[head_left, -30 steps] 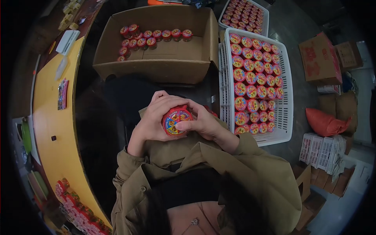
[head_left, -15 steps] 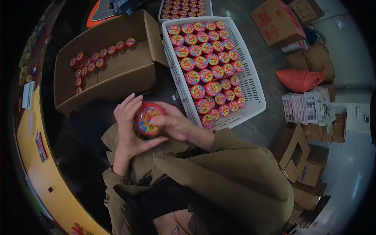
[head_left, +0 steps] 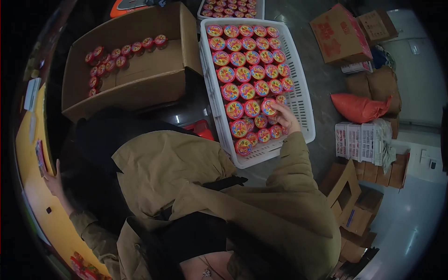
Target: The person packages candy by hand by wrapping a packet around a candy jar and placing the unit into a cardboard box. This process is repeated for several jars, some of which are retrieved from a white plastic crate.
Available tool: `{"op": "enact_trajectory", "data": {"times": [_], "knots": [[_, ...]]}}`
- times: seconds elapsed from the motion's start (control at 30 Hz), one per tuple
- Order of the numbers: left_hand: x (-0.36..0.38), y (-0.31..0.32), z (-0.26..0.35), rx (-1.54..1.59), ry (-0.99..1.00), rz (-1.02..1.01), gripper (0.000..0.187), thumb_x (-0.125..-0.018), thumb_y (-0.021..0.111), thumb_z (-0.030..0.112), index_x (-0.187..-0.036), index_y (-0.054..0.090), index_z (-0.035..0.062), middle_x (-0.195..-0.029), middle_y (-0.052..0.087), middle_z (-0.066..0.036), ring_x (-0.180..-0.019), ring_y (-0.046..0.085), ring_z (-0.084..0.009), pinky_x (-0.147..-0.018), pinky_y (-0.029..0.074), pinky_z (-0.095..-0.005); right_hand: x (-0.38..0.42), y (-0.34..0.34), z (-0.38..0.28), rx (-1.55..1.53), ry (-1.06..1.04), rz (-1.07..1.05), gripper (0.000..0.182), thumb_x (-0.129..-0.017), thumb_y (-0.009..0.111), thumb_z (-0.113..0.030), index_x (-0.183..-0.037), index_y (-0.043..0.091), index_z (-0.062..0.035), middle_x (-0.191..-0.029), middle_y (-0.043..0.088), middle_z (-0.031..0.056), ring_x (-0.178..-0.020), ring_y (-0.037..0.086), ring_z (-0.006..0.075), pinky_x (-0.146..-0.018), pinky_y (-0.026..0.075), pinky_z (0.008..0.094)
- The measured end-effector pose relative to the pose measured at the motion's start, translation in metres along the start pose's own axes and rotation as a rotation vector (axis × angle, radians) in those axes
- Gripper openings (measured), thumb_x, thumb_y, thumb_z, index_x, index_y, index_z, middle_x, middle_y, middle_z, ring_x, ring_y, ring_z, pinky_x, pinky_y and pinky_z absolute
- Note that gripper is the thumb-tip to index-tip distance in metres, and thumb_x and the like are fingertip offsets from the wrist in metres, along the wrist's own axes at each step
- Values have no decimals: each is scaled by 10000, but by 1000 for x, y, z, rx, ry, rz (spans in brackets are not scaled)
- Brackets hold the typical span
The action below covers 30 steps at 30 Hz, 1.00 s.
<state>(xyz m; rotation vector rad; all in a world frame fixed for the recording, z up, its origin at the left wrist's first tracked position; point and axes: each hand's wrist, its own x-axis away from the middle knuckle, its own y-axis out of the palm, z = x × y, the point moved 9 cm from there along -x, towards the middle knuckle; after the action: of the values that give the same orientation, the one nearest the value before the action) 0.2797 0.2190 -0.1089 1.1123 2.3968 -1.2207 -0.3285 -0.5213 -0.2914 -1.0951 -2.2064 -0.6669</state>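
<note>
My right hand (head_left: 287, 119) is over the right side of the white crate (head_left: 305, 112), its fingers closed on a round red jar (head_left: 269, 107) with a colourful lid. Rows of similar jars stand in the crate around it. Out to the far left, my left hand (head_left: 52, 183) reaches to the yellow table (head_left: 29, 154) and touches a colourful packet (head_left: 41, 158) at its edge; whether the fingers close on the packet is too small and dark to tell.
A cardboard box (head_left: 154, 91) with several jars is at the upper left. Behind the crate is another crate of jars (head_left: 228, 8). Boxes (head_left: 333, 35), a red sack (head_left: 359, 107) and stacked white baskets (head_left: 355, 140) stand at the right.
Both hands were together on one jar over my lap. They have parted: the right moved to the crate with a jar, the left to the yellow table. The view has shifted slightly.
</note>
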Motion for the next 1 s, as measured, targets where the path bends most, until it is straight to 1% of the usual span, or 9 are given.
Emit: {"op": "enact_trajectory", "data": {"times": [0.1,0.23,0.47,0.53,0.63,0.7,0.87,0.93,1.0], "knots": [[7,52,-12,418,-20,-172,648,-810,589,488,-1241,470,19,-1198,516,-230,-1099,500,-384,-922,414,-402,-6,10,4,-36,-15,10,402,-772,696,-150,-1110,500,-53,-1052,570,43,-946,575,170,-804,498,368],[-4,61,-36,783,-402,-372,752,-788,572,553,-1294,413,20,-1237,482,-245,-1152,459,-381,-952,379,-399,-15,2,7,75,-23,118,577,-757,725,-185,-1221,426,-15,-1050,550,52,-903,579,167,-766,519,361],[-28,13,-28,725,-513,-333,662,-805,539,556,-1328,418,170,-1256,475,-196,-1151,470,-338,-967,352,-404,1,27,-31,620,-100,235,728,-681,778,-303,-1249,435,-6,-1090,569,125,-923,582,217,-726,503,328],[-31,11,-28,668,-552,-410,572,-821,527,537,-1300,459,232,-1252,477,-186,-1157,465,-327,-965,353,-406,15,47,-76,1257,-506,361,691,-656,788,-307,-1184,493,28,-1036,592,177,-906,589,266,-764,487,375],[-27,26,-35,653,-542,-414,539,-831,517,521,-1291,473,244,-1239,482,-171,-1150,462,-314,-948,358,-416,34,153,-140,1210,-798,563,530,-710,753,-230,-1097,543,64,-999,606,165,-881,593,256,-755,483,353],[-38,11,-27,579,-507,-434,535,-844,507,487,-1320,437,255,-1242,465,-155,-1158,438,-299,-954,317,-445,11,253,-154,852,-816,299,442,-746,726,-183,-1081,554,48,-969,607,124,-873,577,181,-696,487,293],[-58,5,-27,607,-411,-359,490,-864,496,411,-1322,434,249,-1253,443,-135,-1181,389,-297,-972,271,-444,-81,517,-107,1112,-869,-362,376,-747,726,-165,-1058,579,-12,-880,614,68,-737,571,90,-653,482,228],[-54,10,-23,624,-428,-459,467,-871,497,371,-1316,443,238,-1258,436,-132,-1187,377,-300,-977,268,-428,-129,605,-56,1165,-608,-626,381,-718,731,-220,-1011,591,-21,-912,627,124,-800,620,193,-675,498,289],[-46,3,-20,644,-382,-437,438,-879,505,272,-1305,455,185,-1267,425,-128,-1175,378,-298,-983,268,-400,-168,682,-7,1314,-692,-804,388,-718,718,-224,-1013,590,-7,-917,633,161,-846,628,251,-733,505,345]]}}
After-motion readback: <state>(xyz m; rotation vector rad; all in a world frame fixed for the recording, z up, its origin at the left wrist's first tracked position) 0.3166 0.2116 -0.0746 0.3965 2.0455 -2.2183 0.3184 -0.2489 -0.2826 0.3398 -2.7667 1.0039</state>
